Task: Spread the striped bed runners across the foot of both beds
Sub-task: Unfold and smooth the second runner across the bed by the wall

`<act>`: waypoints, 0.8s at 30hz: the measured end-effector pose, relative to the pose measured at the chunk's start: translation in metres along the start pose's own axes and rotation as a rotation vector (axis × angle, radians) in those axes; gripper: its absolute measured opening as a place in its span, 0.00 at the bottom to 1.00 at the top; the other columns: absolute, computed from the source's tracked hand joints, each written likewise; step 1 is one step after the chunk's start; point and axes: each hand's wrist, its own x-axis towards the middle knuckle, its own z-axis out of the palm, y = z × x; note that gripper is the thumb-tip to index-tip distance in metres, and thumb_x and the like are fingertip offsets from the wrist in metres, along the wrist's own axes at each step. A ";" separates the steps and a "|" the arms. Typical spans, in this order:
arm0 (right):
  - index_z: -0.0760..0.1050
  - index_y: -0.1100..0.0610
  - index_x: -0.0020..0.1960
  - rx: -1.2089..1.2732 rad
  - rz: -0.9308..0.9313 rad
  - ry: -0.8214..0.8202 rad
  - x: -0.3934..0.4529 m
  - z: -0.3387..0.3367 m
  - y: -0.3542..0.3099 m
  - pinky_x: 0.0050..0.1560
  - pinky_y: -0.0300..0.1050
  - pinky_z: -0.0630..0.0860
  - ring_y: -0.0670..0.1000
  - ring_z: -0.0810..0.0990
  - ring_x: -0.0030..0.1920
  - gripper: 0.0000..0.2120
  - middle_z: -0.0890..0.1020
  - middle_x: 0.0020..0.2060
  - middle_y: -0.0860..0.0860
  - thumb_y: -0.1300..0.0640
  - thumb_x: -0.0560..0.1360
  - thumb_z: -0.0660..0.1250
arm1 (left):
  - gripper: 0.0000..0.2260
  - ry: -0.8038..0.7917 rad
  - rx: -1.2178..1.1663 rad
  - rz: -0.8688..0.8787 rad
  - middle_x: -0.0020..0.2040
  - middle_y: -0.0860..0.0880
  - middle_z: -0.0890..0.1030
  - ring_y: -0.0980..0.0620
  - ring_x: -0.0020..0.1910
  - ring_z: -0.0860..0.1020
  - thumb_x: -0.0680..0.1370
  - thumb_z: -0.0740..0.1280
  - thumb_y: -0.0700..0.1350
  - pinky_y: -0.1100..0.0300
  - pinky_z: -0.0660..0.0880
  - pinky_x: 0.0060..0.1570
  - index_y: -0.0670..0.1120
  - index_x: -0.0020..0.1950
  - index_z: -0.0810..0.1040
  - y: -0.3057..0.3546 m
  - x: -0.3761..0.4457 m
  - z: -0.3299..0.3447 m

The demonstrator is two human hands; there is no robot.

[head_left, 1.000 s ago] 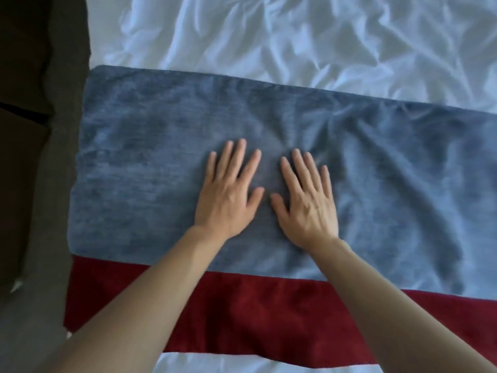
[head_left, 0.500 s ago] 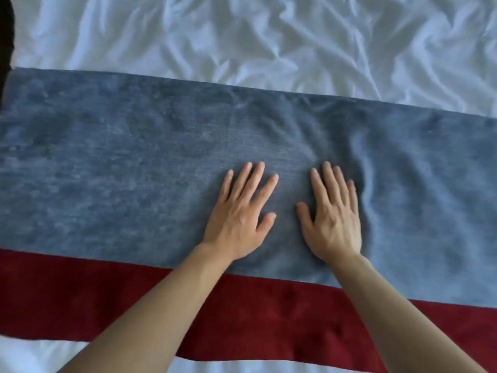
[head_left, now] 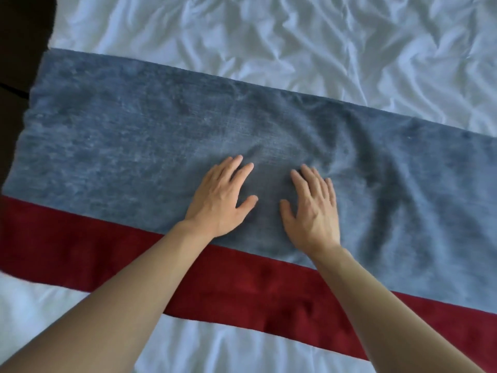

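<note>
- The bed runner [head_left: 134, 135], a blue band with a red stripe along its near edge, lies across the white sheet [head_left: 295, 36].
- The left hand [head_left: 220, 200] and right hand [head_left: 313, 211] press flat on the blue band, fingers straight, side by side, not touching.
</note>
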 end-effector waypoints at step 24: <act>0.64 0.46 0.73 -0.069 -0.675 -0.369 -0.061 -0.056 -0.592 0.61 0.52 0.74 0.50 0.71 0.68 0.26 0.71 0.69 0.44 0.42 0.77 0.60 | 0.28 0.340 -0.142 -0.526 0.78 0.53 0.62 0.52 0.76 0.62 0.80 0.57 0.64 0.53 0.66 0.69 0.57 0.77 0.62 -0.281 -0.414 -0.321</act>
